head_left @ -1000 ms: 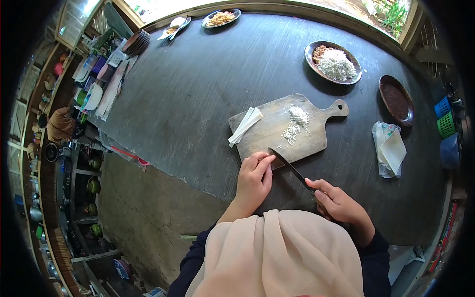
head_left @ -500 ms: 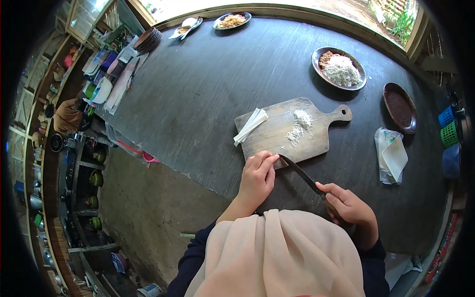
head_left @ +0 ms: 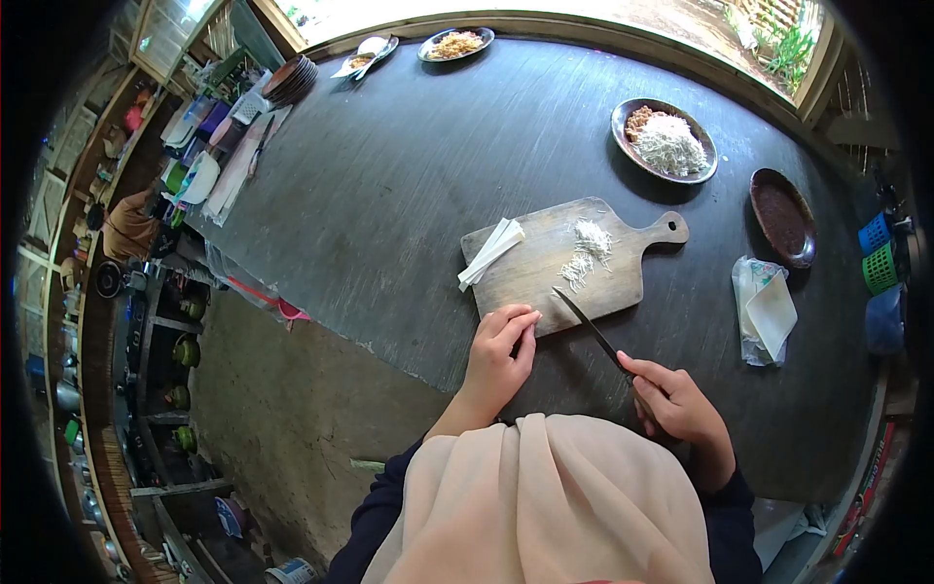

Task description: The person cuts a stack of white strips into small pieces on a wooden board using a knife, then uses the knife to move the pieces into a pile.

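My right hand [head_left: 676, 399] grips a dark-bladed knife [head_left: 592, 329] by its handle, the tip over the near part of the wooden cutting board [head_left: 535, 277]. At the board's near left corner my left hand [head_left: 500, 358] is closed, fingertips pressed together; whatever is in them, if anything, is hidden. A small pile of finely cut white shreds [head_left: 589, 255] lies near the middle right of the board. Several white strips [head_left: 491, 254] rest stacked along its left edge. The board's handle [head_left: 669, 227] points right.
Beyond the board stands a plate [head_left: 619, 134] heaped with white shreds and something brown. An oval brown dish [head_left: 784, 219] and a plastic wrapper with white sheets [head_left: 766, 311] lie on the right. Far back are two filled plates [head_left: 455, 45]. Stacked dishes [head_left: 290, 80] stand at the back left.
The knife tip has moved away from my left fingertips, forward over the board. My left hand has shifted slightly toward me, and the view has tilted a little.
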The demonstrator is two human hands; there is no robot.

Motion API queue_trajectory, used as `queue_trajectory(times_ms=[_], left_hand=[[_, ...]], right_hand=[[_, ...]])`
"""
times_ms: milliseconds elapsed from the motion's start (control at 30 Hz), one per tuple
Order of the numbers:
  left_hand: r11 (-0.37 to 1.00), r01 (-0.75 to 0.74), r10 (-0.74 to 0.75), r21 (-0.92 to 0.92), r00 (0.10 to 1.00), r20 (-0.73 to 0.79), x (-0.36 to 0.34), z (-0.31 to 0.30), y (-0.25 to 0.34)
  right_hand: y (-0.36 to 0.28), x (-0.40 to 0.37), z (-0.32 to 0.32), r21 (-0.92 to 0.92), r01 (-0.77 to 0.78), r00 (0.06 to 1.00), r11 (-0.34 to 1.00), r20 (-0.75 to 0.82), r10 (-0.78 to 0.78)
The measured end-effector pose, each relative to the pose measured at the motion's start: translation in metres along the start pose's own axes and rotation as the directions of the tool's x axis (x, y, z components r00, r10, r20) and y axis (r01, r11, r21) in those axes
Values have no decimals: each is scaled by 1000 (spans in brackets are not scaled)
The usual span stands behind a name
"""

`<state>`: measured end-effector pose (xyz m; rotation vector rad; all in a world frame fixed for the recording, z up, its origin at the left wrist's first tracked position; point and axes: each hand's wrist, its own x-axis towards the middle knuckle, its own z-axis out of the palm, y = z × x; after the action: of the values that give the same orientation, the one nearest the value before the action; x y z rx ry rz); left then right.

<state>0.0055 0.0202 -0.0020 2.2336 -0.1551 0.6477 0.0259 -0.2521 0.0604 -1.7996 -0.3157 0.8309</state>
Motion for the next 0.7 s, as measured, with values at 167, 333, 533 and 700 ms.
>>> queue_trajectory(times_ms=[167, 333, 533, 700], left_hand=[[999, 52, -52, -13, 998, -36, -2, 1, 1], [997, 70, -71, -23, 996, -54, -2, 1, 3], [999, 40, -39, 8, 996, -78, -1, 2, 5], [999, 31, -30, 19, 997, -74, -1, 2, 5]], right_hand=[[2, 1, 1, 8, 5, 994, 1000, 106, -6], [3, 1, 3, 83, -16, 1000, 996, 27, 14], [-8, -4, 6, -134, 65, 998, 989, -9, -67], [-10, -8, 3, -193, 90, 996, 977, 34, -85]])
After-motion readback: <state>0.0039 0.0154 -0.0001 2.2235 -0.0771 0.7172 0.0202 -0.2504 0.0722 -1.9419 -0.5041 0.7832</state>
